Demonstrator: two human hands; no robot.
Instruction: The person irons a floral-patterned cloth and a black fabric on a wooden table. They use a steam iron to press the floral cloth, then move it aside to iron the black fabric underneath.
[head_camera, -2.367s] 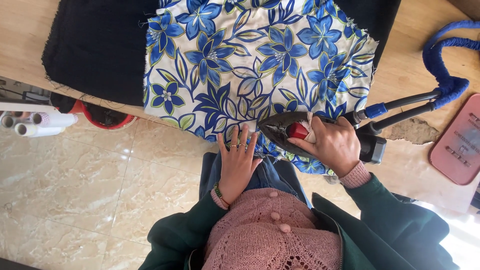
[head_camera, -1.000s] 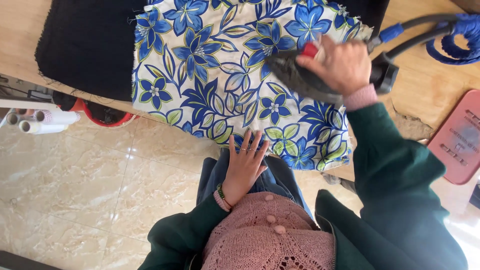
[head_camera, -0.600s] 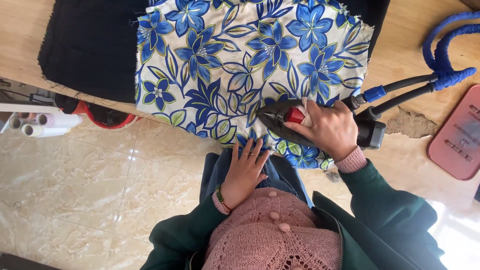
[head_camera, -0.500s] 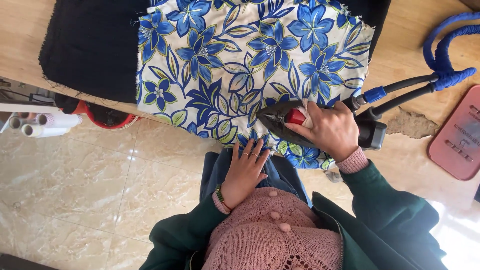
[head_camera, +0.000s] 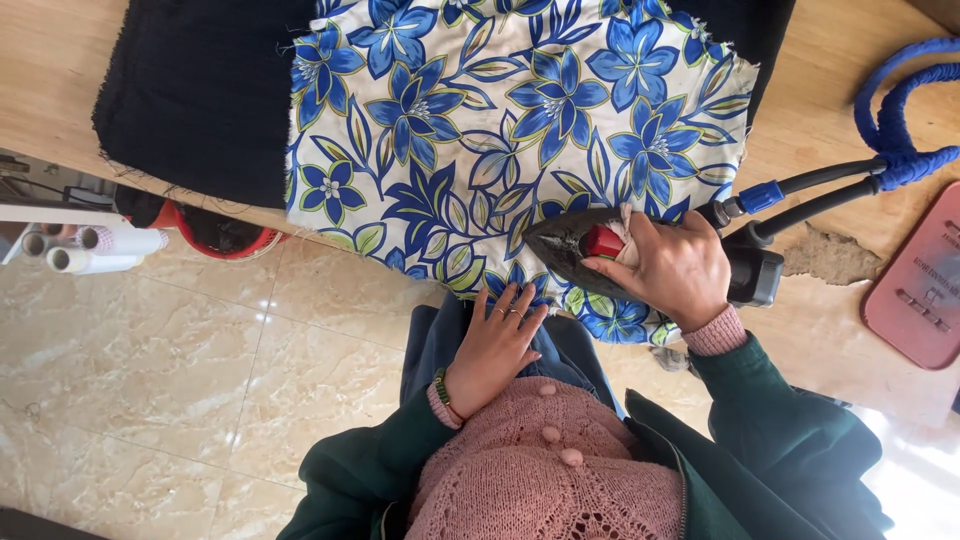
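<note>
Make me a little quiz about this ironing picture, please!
1. True or false: the right hand grips the iron.
2. Where do the left hand's fingertips rest? A) on the near edge of the flowered fabric B) on the red mat C) on the blue hose
3. What colour is the cloth under the flowered fabric?

Key: 1 true; 2 A; 3 black.

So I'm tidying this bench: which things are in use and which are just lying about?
In use:
iron in right hand
flowered cloth under left hand
black pad

Lying about:
red tray
red bucket
white rolls
</note>
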